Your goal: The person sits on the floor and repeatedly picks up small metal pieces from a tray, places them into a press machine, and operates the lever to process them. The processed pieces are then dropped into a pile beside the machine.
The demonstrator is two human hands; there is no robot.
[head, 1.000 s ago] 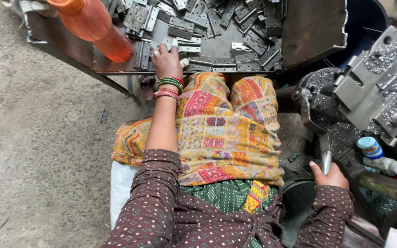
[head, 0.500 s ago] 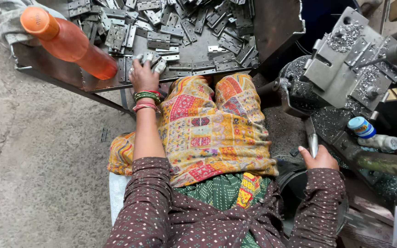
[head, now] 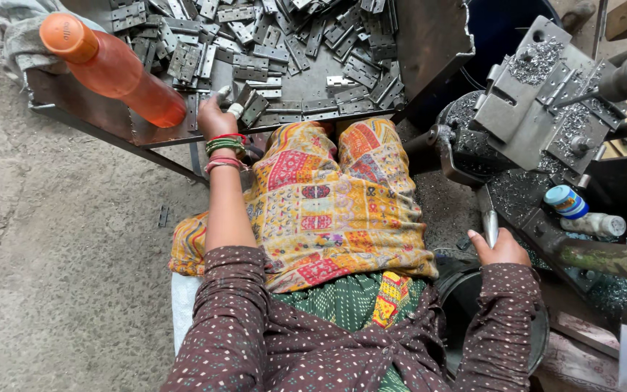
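Observation:
My left hand [head: 217,116] reaches forward to the near edge of a metal tray [head: 429,36] heaped with several grey metal hinges [head: 292,43]. Its fingers close around one hinge [head: 250,107] at the tray's front. Bangles ring that wrist. My right hand [head: 501,248] grips the metal lever handle [head: 490,225] of a press machine [head: 538,109] on my right. A patchwork cloth [head: 328,203] covers my lap.
An orange plastic bottle [head: 114,69] stands on the tray's left end, beside a grey rag [head: 16,36]. Metal shavings cover the machine. A small blue-capped bottle [head: 582,214] lies by the machine. Bare concrete floor [head: 59,254] spreads to the left. A dark bucket [head: 466,305] sits under my right arm.
The view has shifted, so tray and machine sit further left and lower. My left hand has closed on a hinge at the tray's edge. My right hand stays on the lever.

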